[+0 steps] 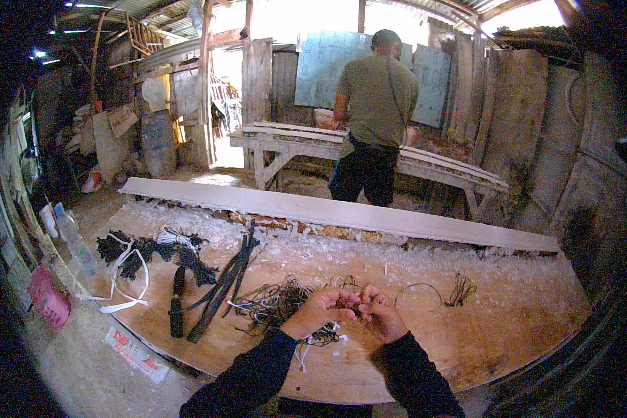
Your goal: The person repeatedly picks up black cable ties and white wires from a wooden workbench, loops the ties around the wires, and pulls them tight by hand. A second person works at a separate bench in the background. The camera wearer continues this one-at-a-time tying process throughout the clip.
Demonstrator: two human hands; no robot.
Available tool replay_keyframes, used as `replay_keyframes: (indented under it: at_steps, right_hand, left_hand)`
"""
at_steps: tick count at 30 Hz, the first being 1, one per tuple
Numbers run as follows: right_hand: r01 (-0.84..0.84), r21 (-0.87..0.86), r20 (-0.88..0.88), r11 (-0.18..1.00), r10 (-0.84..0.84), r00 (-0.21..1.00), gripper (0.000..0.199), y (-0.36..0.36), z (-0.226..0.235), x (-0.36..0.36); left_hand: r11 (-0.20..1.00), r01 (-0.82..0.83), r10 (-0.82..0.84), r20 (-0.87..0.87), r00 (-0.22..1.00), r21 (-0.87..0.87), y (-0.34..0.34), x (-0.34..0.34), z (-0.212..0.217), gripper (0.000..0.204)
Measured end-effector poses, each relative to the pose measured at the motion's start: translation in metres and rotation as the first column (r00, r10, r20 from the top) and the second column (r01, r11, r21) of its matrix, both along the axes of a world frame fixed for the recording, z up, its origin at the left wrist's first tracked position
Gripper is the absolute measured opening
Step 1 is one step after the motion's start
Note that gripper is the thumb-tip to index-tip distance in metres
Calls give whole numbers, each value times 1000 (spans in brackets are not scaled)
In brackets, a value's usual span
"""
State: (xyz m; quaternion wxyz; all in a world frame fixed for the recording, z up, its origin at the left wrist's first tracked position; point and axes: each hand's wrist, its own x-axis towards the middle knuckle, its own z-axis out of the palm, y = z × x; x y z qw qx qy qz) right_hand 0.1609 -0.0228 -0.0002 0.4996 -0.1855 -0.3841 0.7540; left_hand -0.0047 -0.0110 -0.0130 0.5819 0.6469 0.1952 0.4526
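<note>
Dark sleeves (251, 376), left hand (315, 312) before cords (268, 305)

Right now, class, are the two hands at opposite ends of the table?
No, the left hand and right hand are close together above the table.

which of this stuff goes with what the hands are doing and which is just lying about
Likely in use:
- tangled dark cords, by the left hand
- small cord bundle, off beyond the right hand
(anything pinched is too small to tell)

Probably just lying about:
- pink shoe
- clear bottle
- red-and-white packet
</note>
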Motion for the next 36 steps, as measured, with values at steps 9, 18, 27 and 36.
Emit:
replay_keyframes:
  at_steps: [9,18,27,36]
  right_hand:
    - [112,33,126,993,-115,985,9,-3,2,-7]
    - [250,458,382,853,-443,811,11,1,-14,-13]
    - [235,585,359,776,-508,783,19,-10,-12,-17]
    - [221,567,340,794,-470,814,19,-11,-19,-15]
  left_hand:
    - [922,-259,338,-269,902,289,-6,0,8,15]
    - [760,-274,498,-258,827,589,2,-5,1,10]
    - [740,-227,447,-210,870,633,12,-15,2,5]
    - [755,-221,424,-202,883,617,16,-18,0,6]
